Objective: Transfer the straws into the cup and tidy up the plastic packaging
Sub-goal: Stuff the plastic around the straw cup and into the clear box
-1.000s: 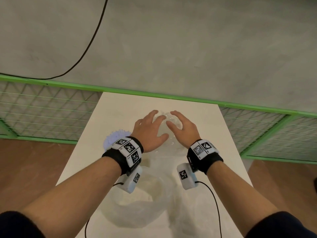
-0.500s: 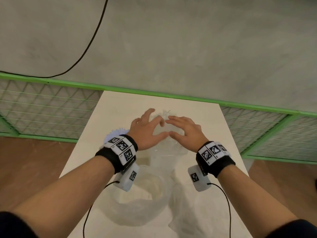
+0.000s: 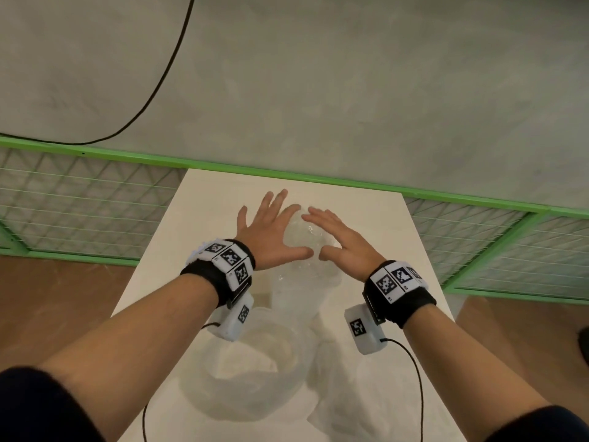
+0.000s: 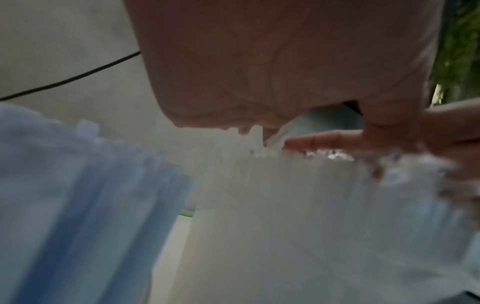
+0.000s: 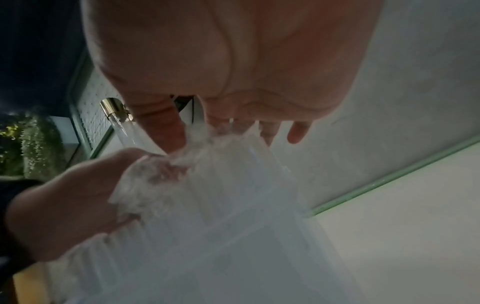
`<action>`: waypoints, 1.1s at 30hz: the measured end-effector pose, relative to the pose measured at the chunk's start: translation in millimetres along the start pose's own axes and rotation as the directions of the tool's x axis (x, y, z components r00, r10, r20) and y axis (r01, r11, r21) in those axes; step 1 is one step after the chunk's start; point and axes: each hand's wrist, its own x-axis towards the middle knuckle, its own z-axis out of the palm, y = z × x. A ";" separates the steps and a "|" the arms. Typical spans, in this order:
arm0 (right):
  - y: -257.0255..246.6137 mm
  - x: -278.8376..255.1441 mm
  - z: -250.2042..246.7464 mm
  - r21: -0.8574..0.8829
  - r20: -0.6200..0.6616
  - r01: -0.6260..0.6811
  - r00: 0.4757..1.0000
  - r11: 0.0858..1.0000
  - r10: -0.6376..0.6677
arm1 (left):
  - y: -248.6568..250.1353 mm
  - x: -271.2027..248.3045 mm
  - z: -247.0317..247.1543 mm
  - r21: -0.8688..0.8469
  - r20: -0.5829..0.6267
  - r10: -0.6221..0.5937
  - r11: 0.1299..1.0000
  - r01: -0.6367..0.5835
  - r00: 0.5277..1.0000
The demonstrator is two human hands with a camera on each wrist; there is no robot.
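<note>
A crinkly see-through plastic bag (image 3: pixel 306 237) was seen on the far part of the pale flat table (image 3: pixel 207 199). The left hand (image 3: pixel 271 234) and the right hand (image 3: pixel 344 240) were laid flat on top of the bag, side by side, with the fingers spread and straight. The thumbs were almost touching. Nothing was pinched. A bunch of light blue straws (image 4: pixel 78 195) was seen just to the left of the bag. More soft clear plastic wrap (image 3: pixel 248 371) was seen nearer on the table.
</note>
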 end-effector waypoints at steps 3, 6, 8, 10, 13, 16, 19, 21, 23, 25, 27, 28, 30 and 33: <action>0.6 6.5 5.2 -0.179 -0.019 0.015 1.000 0.984 -0.019 | 0.8 -13.7 8.1 -0.019 -0.024 -0.069 0.997 0.069 0.997; 3.7 15.1 18.3 -0.327 0.008 -0.022 1.000 0.945 0.027 | 2.3 -20.3 17.3 -0.015 0.039 -0.075 0.997 0.076 0.996; 4.2 18.2 26.6 -0.350 -0.037 -0.064 0.998 0.935 0.054 | 2.8 -20.1 17.5 0.025 0.006 -0.052 0.998 0.051 0.999; 1.6 19.7 32.6 -0.328 -0.109 -0.099 0.992 0.939 0.067 | 4.3 -20.7 15.3 0.026 -0.026 -0.056 0.998 0.057 0.998; -2.4 22.0 32.9 -0.221 -0.157 -0.122 0.984 0.968 0.089 | 8.6 -29.5 19.4 -0.012 -0.067 -0.047 0.999 0.047 0.997; -1.8 17.2 22.0 -0.131 -0.139 -0.099 0.987 0.986 0.081 | 7.7 -40.8 30.1 -0.054 -0.016 -0.009 0.999 0.008 1.000; 5.2 5.9 15.9 -0.201 -0.009 -0.085 0.996 0.976 0.085 | 2.7 -42.9 35.0 -0.055 0.046 0.006 0.998 -0.003 0.999; 10.7 -1.9 19.8 -0.254 0.011 -0.079 0.996 0.964 0.085 | 3.2 -39.5 33.9 0.015 0.058 0.020 1.000 -0.021 0.998; 9.7 -8.5 26.7 -0.280 -0.049 -0.103 0.994 0.954 0.093 | 3.9 -33.2 29.5 0.076 0.081 0.028 0.997 -0.034 0.996; 4.5 -13.1 32.3 -0.264 -0.082 -0.148 0.988 0.953 0.131 | -0.1 -24.2 21.9 0.128 0.097 0.023 0.991 -0.036 0.995; 0.2 -15.3 32.8 -0.217 -0.080 -0.191 0.981 0.957 0.178 | -6.9 -16.1 11.5 0.168 0.131 0.013 0.985 -0.036 0.991; -1.0 -16.1 30.7 -0.182 -0.086 -0.209 0.977 0.961 0.196 | -9.5 -13.6 6.0 0.168 0.158 0.015 0.985 -0.042 0.987; -2.1 -18.6 24.9 -0.103 -0.134 -0.208 0.972 0.973 0.194 | -10.4 -11.4 -4.0 0.091 0.170 0.037 0.994 -0.053 0.985; -4.1 -23.7 21.0 -0.070 -0.187 -0.113 0.977 0.991 0.098 | -3.1 -8.8 -7.2 -0.046 0.049 0.033 0.998 -0.031 0.998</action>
